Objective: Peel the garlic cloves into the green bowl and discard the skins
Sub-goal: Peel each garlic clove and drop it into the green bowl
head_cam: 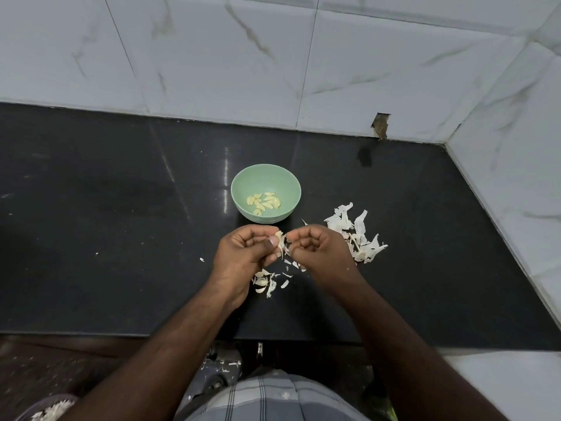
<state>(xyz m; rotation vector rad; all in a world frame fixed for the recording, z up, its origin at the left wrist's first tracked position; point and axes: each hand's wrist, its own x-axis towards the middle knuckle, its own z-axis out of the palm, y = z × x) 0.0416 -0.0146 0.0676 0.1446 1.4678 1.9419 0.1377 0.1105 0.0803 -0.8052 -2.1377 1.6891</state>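
The left hand (pixel 246 249) and right hand (pixel 318 249) meet just above the counter (pixel 106 223), fingers curled, both pinching one garlic clove (pixel 280 240) between them. The left thumb presses on the clove while the right fingertips seem to tug at a strip of papery skin hanging from it. So the step in hand is peeling, partway through this clove.

Loose skins (pixel 267 281) lie on the counter directly beneath the hands, and a larger heap (pixel 358 235) sits just to the right. The bowl (pixel 266 192) stands just beyond the hands, holding several peeled cloves (pixel 263 203).

Next, probably, the last skin must come free and drop clear; then the bare clove needs a short reach forward and release over the bowl, without skin going in. The scattered skins have yet to be gathered and discarded.
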